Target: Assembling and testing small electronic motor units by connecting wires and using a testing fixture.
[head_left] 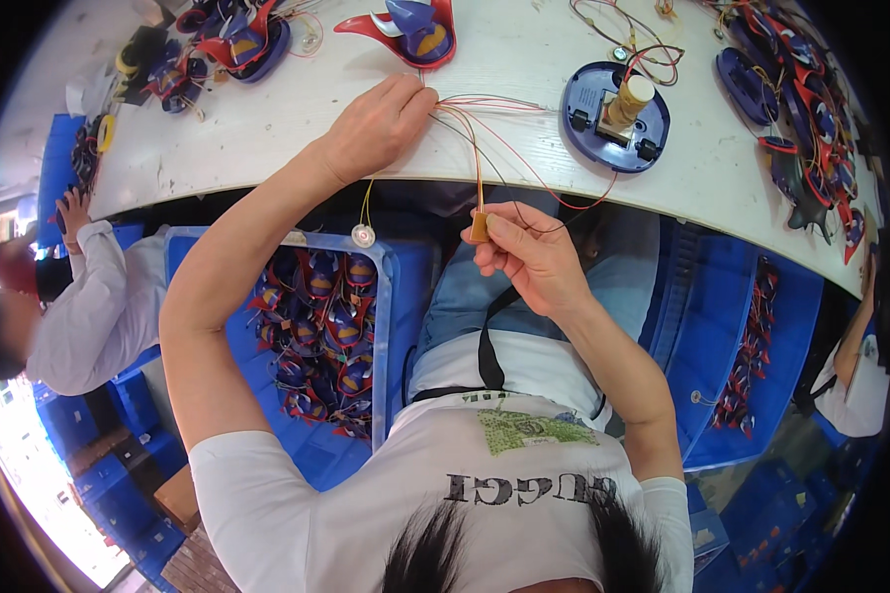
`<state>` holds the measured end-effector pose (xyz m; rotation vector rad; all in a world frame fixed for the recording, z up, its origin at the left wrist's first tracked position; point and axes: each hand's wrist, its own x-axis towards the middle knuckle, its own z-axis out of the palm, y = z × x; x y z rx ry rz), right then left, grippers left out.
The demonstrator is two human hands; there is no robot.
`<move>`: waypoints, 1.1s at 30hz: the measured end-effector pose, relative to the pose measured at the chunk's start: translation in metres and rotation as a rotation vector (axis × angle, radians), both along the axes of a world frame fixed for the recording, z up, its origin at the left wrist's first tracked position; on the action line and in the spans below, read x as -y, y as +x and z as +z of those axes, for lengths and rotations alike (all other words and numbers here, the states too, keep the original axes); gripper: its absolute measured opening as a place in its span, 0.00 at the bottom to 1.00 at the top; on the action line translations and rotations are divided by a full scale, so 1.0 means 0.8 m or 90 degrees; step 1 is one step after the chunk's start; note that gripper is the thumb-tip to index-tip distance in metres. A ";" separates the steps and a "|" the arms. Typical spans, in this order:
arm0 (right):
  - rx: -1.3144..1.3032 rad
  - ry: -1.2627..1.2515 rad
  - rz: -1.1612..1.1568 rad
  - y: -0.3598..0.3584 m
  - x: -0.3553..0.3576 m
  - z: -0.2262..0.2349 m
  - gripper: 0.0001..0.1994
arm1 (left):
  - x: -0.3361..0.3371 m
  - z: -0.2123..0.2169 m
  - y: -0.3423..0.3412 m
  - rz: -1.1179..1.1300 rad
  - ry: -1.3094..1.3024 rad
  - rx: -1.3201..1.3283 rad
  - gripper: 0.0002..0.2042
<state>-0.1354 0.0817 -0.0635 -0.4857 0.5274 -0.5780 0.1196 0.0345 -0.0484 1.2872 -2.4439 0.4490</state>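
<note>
At the front edge of the white table, my left hand (378,130) is closed on a bundle of thin wires (494,103), which fan out rightward. Between the thumb and fingers of my right hand (536,255) is a small orange-brown circuit board (480,227), with wires running up from it. A small round clear disc (363,235) dangles on yellow wires below my left wrist. Just beyond my left hand lies a red and purple plastic toy part (427,38). Right of the wires is a dark blue oval base (585,91) carrying a white-topped cylinder; a red wire reaches it.
More wired toy parts lie piled at the table's left (252,44) and right (811,109). Below the table, a blue crate (381,326) at left and another blue crate (697,366) at right hold similar parts. Other people sit on both sides.
</note>
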 end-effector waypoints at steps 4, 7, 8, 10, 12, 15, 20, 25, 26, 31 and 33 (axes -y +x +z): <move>-0.002 -0.006 -0.008 -0.001 0.000 -0.004 0.12 | -0.001 0.000 0.000 0.003 0.007 0.004 0.08; -0.005 -0.006 -0.005 -0.001 0.000 -0.007 0.12 | -0.002 0.001 -0.001 0.003 -0.006 -0.003 0.08; -0.005 -0.006 -0.006 -0.001 -0.001 -0.009 0.12 | -0.003 0.002 -0.002 0.003 -0.007 -0.006 0.08; -0.003 -0.009 -0.007 -0.001 -0.001 -0.011 0.12 | -0.004 0.002 -0.003 0.004 -0.011 -0.008 0.08; -0.006 -0.010 -0.008 -0.002 -0.002 -0.012 0.12 | -0.006 0.002 -0.004 0.009 -0.010 -0.014 0.08; -0.009 -0.013 -0.010 -0.003 -0.001 -0.013 0.12 | -0.008 0.001 -0.004 0.013 -0.011 -0.021 0.08; -0.019 -0.013 -0.007 -0.002 0.000 -0.013 0.12 | -0.012 0.002 -0.003 0.034 -0.003 -0.017 0.08; -0.035 -0.027 -0.017 -0.003 -0.001 -0.014 0.12 | -0.013 -0.001 -0.004 0.055 0.009 -0.025 0.09; -0.036 -0.030 -0.010 -0.004 -0.001 -0.015 0.12 | -0.013 -0.002 -0.005 0.053 0.003 -0.034 0.09; -0.043 -0.036 0.012 -0.002 0.001 -0.015 0.12 | -0.009 -0.007 -0.004 0.043 -0.014 -0.055 0.08; -0.042 -0.036 0.013 0.002 0.001 -0.014 0.12 | -0.007 -0.006 -0.003 0.034 -0.014 -0.037 0.08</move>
